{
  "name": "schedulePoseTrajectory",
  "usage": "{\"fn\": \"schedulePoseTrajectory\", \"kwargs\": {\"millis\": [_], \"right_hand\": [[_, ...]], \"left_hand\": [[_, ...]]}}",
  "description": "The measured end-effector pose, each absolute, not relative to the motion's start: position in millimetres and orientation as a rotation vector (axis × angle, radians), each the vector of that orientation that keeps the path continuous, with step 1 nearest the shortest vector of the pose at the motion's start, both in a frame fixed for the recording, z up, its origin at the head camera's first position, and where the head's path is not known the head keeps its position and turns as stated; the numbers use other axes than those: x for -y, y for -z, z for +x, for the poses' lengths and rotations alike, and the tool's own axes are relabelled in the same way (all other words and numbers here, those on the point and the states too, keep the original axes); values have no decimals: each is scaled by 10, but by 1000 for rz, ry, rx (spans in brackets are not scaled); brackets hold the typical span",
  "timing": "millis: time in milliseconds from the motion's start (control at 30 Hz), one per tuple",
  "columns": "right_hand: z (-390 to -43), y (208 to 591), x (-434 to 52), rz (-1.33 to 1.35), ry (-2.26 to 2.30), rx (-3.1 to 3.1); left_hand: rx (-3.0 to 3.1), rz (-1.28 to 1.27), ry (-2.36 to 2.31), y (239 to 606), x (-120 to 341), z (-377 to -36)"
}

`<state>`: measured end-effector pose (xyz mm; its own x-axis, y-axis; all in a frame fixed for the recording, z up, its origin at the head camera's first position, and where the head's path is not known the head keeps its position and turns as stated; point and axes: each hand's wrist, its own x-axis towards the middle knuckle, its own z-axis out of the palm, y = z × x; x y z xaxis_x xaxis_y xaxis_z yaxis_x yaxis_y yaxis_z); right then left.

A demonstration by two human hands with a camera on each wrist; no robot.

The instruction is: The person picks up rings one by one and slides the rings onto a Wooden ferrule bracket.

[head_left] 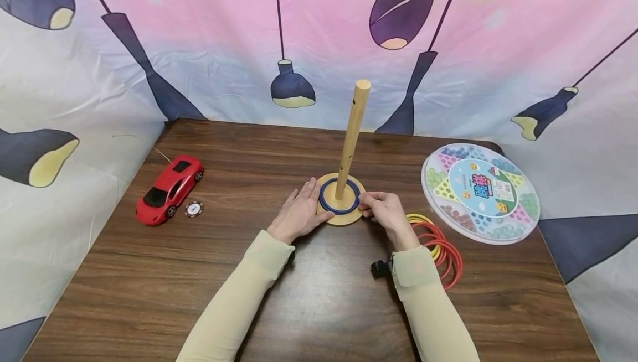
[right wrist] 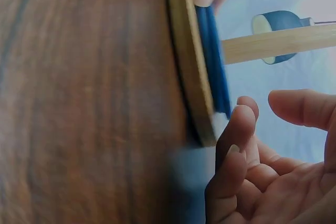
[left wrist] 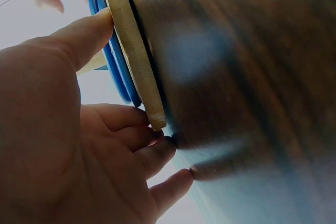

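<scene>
A wooden post (head_left: 353, 135) stands upright on a round wooden base (head_left: 344, 220) at mid-table. Two stacked blue rings (left wrist: 119, 69) lie around its foot. My left hand (head_left: 296, 212) lies at the base's left side with fingers stretched out. In the left wrist view its thumb presses at the base's edge beside the rings, and its fingertips meet the base edge and the table. On the other side is my right hand (head_left: 389, 212), fingertips right at the rings' edge. The right wrist view shows its thumb (right wrist: 302, 106) held apart from its bent fingers.
Yellow and red rings (head_left: 448, 257) lie beside my right forearm, partly hidden by it. Behind them is a round Chinese checkers box (head_left: 480, 193). At the left are a red toy car (head_left: 171, 187) and a poker chip (head_left: 194, 209). A printed cloth hangs behind the table.
</scene>
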<state>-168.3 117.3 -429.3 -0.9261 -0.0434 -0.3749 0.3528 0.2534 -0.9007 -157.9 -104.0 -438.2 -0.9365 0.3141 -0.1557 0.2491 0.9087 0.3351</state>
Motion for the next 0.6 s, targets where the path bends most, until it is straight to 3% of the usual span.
{"fn": "schedulePoseTrajectory", "kwargs": {"millis": [600], "right_hand": [[-1036,3635,-1754,117,1667,-2561]], "left_hand": [[-2866,429,-474,4390,1046,-1583]]}}
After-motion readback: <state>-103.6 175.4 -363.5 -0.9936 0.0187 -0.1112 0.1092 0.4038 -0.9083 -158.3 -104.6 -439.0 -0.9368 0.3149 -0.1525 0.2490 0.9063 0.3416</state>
